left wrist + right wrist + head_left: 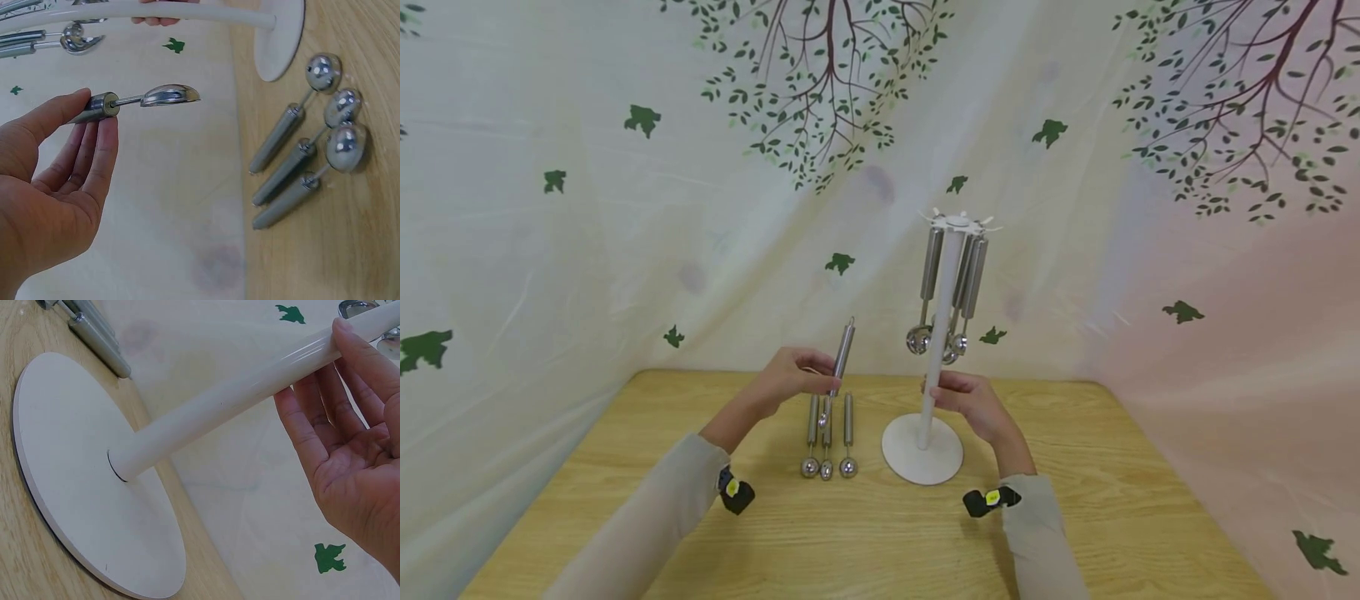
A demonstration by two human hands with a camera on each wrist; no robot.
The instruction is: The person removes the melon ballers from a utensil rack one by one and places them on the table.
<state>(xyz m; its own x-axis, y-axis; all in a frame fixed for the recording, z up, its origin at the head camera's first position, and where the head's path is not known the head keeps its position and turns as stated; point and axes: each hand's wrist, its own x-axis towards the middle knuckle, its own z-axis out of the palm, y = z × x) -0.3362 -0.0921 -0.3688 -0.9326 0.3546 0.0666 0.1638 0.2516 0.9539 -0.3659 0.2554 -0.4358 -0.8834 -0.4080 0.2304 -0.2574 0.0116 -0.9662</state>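
Observation:
In the head view my left hand point(797, 375) is raised over the table, pinching a small steel scoop point(844, 350) by its thick handle. The left wrist view shows that scoop's rounded bowl point(170, 95) pointing away from the fingertips. Below it, three similar scoops point(290, 172) lie side by side, handles pointing toward the wall. On the right, my right hand point(973, 404) holds the pole point(231, 390) of a white stand, thumb on one side and fingers on the other. Several scoops point(973, 279) hang from the hooked top point(958, 222) of this stand.
The stand's round white base point(902, 454) rests on a wooden table point(850, 542), right of the lying scoops. Behind the table hangs a pale cloth point(587, 250) printed with branches and green leaves. Sleeves and black wrist cameras point(737, 496) are on both arms.

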